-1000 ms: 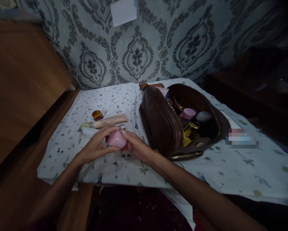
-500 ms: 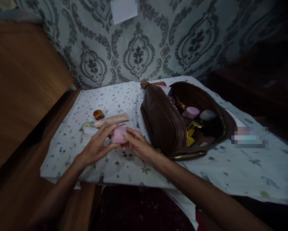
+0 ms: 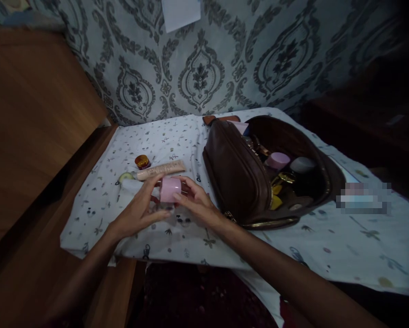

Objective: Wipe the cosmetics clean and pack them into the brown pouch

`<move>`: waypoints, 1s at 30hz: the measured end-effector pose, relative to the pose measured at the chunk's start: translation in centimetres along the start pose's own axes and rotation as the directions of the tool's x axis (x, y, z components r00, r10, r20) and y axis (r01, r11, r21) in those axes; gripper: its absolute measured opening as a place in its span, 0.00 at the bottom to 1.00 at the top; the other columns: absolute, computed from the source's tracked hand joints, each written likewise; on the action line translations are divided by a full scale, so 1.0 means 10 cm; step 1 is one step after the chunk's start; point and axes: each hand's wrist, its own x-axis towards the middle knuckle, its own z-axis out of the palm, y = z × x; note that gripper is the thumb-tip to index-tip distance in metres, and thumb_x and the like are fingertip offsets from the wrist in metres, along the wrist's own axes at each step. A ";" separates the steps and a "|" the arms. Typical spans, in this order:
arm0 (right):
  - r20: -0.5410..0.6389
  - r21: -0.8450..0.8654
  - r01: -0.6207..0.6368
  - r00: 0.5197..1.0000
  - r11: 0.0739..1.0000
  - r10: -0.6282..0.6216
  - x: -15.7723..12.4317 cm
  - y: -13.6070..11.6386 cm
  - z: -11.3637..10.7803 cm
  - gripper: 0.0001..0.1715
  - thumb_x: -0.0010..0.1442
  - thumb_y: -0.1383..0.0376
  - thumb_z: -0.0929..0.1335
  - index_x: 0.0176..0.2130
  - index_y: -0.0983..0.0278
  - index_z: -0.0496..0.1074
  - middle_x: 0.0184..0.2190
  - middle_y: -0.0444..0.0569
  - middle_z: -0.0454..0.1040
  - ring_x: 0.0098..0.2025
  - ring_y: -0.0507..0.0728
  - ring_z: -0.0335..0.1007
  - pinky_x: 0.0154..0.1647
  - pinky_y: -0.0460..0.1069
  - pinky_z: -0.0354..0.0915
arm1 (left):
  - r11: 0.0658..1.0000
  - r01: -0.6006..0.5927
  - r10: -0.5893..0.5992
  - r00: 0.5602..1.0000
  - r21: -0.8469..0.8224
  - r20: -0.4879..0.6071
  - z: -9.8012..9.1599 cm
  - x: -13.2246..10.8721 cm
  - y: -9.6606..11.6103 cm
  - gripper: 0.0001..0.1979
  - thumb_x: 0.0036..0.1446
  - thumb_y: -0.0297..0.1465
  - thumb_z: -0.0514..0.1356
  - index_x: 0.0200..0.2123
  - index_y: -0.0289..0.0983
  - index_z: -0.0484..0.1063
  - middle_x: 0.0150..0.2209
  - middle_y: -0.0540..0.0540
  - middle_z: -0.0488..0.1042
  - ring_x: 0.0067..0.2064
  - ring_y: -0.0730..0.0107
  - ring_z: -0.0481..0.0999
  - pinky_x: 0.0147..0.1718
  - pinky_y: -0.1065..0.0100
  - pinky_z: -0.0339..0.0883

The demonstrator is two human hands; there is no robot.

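A small glossy pink jar (image 3: 171, 189) is between my two hands, just above the cloth. My left hand (image 3: 136, 209) curves around its left side, fingertips at its upper edge, with the thumb lower down and slightly blurred. From the right, my right hand (image 3: 199, 202) grips it, thumb on the near face and fingers behind. Some fingers of both hands are hidden by the jar. Just beyond lie a beige squeeze tube (image 3: 161, 169), a small amber-gold jar (image 3: 142, 161) and a pale green round item (image 3: 125, 177).
A brown bag (image 3: 232, 177) stands unzipped at right, with a pink-topped item (image 3: 278, 160), a grey round-topped item (image 3: 303, 164) and yellow pieces (image 3: 276, 201) inside. A patterned white cloth (image 3: 177, 246) covers the surface. Wooden furniture (image 3: 37, 86) is at left, a patterned wall behind.
The pink jar has been turned and tilted between my hands, showing more of its curved side. My left thumb has dropped a little away from it. The whole view has shifted slightly.
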 end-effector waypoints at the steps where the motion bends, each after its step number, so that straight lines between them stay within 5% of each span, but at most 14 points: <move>1: -0.009 -0.003 0.003 1.000 1.000 -0.003 0.00 -0.01 -0.01 0.30 0.55 0.50 0.75 0.51 0.59 0.68 0.46 0.50 0.74 0.47 0.57 0.71 0.41 0.49 0.71 | 0.999 -0.028 0.028 1.000 0.020 0.005 0.00 0.00 0.00 0.39 0.60 0.42 0.64 0.69 0.44 0.50 0.68 0.36 0.57 0.65 0.50 0.63 0.51 0.58 0.72; 5: -0.009 -0.007 -0.010 1.000 1.000 0.010 0.00 -0.03 -0.02 0.31 0.54 0.51 0.75 0.53 0.58 0.69 0.46 0.50 0.74 0.51 0.59 0.70 0.47 0.52 0.70 | 1.000 -0.014 0.014 0.999 -0.013 -0.044 -0.01 0.01 0.04 0.30 0.62 0.38 0.62 0.64 0.42 0.59 0.63 0.37 0.65 0.59 0.56 0.69 0.44 0.64 0.74; 9: 0.036 0.006 -0.006 0.999 1.000 0.005 0.00 -0.03 -0.01 0.34 0.53 0.54 0.77 0.56 0.58 0.69 0.49 0.50 0.73 0.53 0.59 0.69 0.55 0.54 0.66 | 0.970 0.204 -0.212 0.976 -0.130 -0.054 -0.01 0.04 0.13 0.22 0.61 0.45 0.60 0.51 0.36 0.67 0.41 0.44 0.77 0.38 0.67 0.76 0.30 0.71 0.69; 14: 0.074 -0.031 -0.013 0.997 0.999 0.016 -0.01 -0.02 0.00 0.36 0.52 0.56 0.78 0.58 0.57 0.69 0.50 0.50 0.72 0.51 0.58 0.69 0.53 0.54 0.67 | 0.884 0.389 -0.403 0.915 -0.259 -0.001 0.05 0.08 0.12 0.30 0.64 0.56 0.48 0.24 0.37 0.66 0.18 0.51 0.68 0.19 0.74 0.65 0.21 0.70 0.60; 19: 0.078 -0.018 -0.016 0.997 1.000 0.018 -0.01 -0.03 0.00 0.37 0.51 0.57 0.78 0.57 0.57 0.70 0.51 0.51 0.72 0.51 0.59 0.70 0.53 0.54 0.68 | 0.755 0.494 -0.504 0.858 -0.430 0.101 0.07 0.07 -0.03 0.36 0.62 0.60 0.42 0.23 0.37 0.68 0.15 0.48 0.69 0.16 0.72 0.65 0.16 0.70 0.53; 23: 0.070 0.029 -0.041 0.997 0.999 0.039 -0.01 -0.04 -0.01 0.35 0.54 0.57 0.77 0.58 0.57 0.69 0.53 0.51 0.72 0.54 0.59 0.70 0.54 0.54 0.67 | 0.704 0.496 -0.520 0.847 -0.508 0.107 0.07 0.05 -0.02 0.35 0.58 0.62 0.47 0.27 0.36 0.69 0.19 0.48 0.71 0.17 0.73 0.67 0.15 0.72 0.51; 30: 0.034 0.066 -0.088 0.996 0.994 0.086 0.00 -0.01 -0.03 0.35 0.54 0.55 0.76 0.58 0.56 0.69 0.51 0.50 0.74 0.50 0.58 0.71 0.41 0.49 0.71 | 0.703 0.492 -0.499 0.856 -0.513 0.136 0.09 0.07 0.07 0.35 0.58 0.63 0.46 0.26 0.35 0.68 0.20 0.48 0.72 0.17 0.75 0.68 0.14 0.73 0.52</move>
